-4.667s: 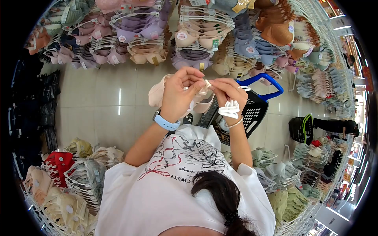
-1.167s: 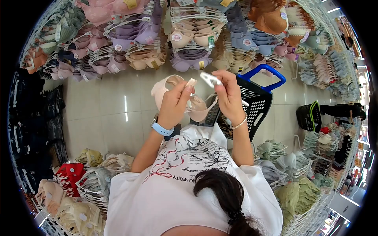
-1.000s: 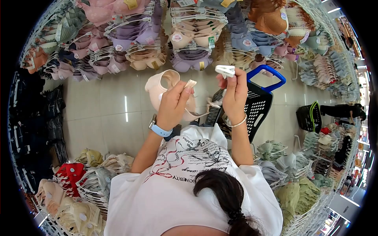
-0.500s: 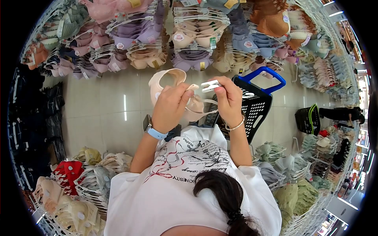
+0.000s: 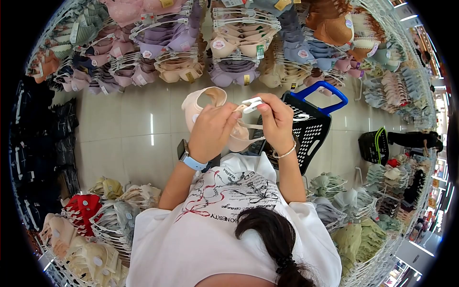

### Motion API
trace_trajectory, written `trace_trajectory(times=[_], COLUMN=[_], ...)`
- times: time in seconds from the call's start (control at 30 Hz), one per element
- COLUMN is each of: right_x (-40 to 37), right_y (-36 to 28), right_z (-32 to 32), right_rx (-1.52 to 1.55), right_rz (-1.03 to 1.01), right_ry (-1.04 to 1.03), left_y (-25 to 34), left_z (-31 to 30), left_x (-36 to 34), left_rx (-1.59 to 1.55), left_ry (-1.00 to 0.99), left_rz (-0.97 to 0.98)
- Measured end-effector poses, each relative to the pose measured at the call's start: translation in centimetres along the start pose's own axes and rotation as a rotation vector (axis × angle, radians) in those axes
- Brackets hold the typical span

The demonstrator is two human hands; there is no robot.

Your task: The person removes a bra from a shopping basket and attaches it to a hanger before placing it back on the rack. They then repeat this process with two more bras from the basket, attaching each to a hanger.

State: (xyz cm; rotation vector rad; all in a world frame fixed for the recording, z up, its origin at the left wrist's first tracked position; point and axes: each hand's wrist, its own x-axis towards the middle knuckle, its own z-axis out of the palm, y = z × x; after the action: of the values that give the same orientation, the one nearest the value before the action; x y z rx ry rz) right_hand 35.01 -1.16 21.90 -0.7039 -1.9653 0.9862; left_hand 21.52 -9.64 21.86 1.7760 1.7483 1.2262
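A pale beige bra (image 5: 191,103) hangs in front of my body, its cups lying behind and below my hands. My left hand (image 5: 213,129) is closed, pinching an end of the bra's band between thumb and fingers. My right hand (image 5: 277,119) grips the white clip end of a hanger (image 5: 252,104) between thumb and fingers. The clip's jaws are right at the pinched band end, overlapping it in this view. Much of the hanger is hidden behind my right hand, and a bra strap (image 5: 253,126) runs across toward it.
A black shopping basket with a blue handle (image 5: 330,98) stands beyond my right hand. Racks of hanging bras (image 5: 244,36) line the far side; more bras (image 5: 114,220) hang on both sides of me. At far right a person (image 5: 413,138) is near a black-and-green basket (image 5: 374,147).
The white clip and the bra's band end have come together; a gap showed between them before. My left hand has shifted slightly right, and the clip has turned a little.
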Motion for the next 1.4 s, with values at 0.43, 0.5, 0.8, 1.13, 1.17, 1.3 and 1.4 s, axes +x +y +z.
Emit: trace_trajectory(times=[0.43,0.5,0.8,1.13,1.17,1.3,1.4], right_x=[-0.2,-0.3,-0.8,-2.3,-2.4,-2.3,-2.3], right_y=[0.1,0.1,1.0,2.3,2.4,2.2,1.6], right_z=[0.3,0.2,0.8,1.8,1.7,1.4,0.5], right_rx=[0.007,0.012,-0.379,-0.541,-0.54,-0.323,-0.439], right_rz=[-0.028,0.007,-0.274,-0.411,-0.367,0.082,-0.321], right_ry=[-0.011,-0.031,-0.215,-0.169,-0.195,-0.247,-0.031], left_y=[0.1,0.1,-2.3,-3.5,-3.5,-3.4,-4.1], left_z=[0.1,0.1,-0.7,1.0,1.0,1.2,1.5], left_x=[0.0,0.0,-0.7,-2.2,-1.9,-1.2,-1.5], left_rx=[0.008,0.011,0.034,0.101,0.108,0.106,0.06], left_ry=[0.003,0.005,-0.023,0.077,0.086,0.126,0.23], left_rz=[0.015,0.0,0.057,0.063,0.066,0.105,0.055])
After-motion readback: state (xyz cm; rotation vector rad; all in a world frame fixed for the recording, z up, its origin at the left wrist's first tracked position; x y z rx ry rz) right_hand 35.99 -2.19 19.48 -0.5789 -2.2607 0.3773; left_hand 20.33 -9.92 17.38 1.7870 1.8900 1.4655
